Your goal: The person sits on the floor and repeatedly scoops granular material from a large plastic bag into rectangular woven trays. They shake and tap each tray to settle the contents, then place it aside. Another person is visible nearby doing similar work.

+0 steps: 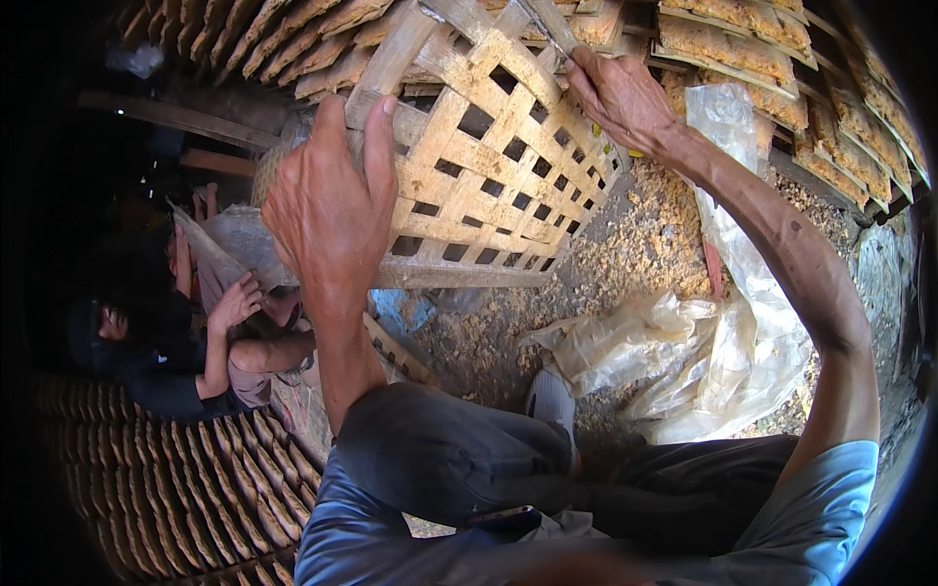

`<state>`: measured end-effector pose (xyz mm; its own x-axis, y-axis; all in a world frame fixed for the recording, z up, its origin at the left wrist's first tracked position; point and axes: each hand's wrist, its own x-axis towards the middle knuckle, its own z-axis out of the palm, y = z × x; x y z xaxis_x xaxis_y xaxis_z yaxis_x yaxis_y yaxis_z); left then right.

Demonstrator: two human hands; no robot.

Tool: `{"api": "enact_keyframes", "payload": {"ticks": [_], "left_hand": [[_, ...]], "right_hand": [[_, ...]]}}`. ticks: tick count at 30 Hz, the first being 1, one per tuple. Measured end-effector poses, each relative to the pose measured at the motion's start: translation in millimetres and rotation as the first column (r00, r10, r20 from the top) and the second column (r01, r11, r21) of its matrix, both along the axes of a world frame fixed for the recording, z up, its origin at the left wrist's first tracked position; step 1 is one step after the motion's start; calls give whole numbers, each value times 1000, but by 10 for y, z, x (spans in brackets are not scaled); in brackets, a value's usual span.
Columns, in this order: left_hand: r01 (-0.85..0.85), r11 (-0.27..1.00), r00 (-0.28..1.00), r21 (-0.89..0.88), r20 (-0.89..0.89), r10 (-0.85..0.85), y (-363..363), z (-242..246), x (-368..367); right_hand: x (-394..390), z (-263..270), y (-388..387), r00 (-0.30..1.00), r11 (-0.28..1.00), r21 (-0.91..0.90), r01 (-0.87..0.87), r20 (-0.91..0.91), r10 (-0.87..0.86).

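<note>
Between my two hands is a woven bamboo tray [469, 176] with an open lattice and flat slat edges, held tilted above the ground. My left hand [330, 190] grips its left edge, thumb and fingers around a slat. At the upper right, my right hand [623, 99] pinches the tray's far edge. Tan crumbs and dust cling to the weave. Just beyond the tray rise stacked slabs [322, 51] of a crumbly tan material on thin boards.
More stacked slabs [733, 44] fill the upper right, and others [198, 491] the lower left. Crumpled clear plastic sheeting [733, 351] lies on the crumb-strewn floor [484, 337] by my shoe [551, 403]. A seated person [212, 344] is close on my left.
</note>
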<state>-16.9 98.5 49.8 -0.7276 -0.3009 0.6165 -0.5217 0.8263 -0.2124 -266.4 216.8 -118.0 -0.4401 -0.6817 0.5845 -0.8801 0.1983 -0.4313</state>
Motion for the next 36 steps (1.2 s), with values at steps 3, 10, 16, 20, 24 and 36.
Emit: {"api": "enact_keyframes", "payload": {"ticks": [3,10,16,20,24,36], "left_hand": [[3,1000,1000,-10,-2,-3,-2,-6,-9],[-17,1000,1000,14,16,16,-23,-4,1],[-77,991,997,107,35,74,3,21,-20],[-91,981,995,171,57,83,43,59,-30],[-67,993,997,101,51,62,21,69,2],[-2,999,999,36,32,1,0,40,7]], "right_hand": [[-61,-50,-40,997,999,22,-25,-77,26],[9,-59,41,994,993,106,-50,103,39],[-152,-305,106,988,976,159,-151,35,147],[-198,281,160,985,987,136,-84,162,61],[-44,797,-20,998,996,-59,-67,-6,66],[-57,602,-6,997,1000,-24,-16,-74,14]]}}
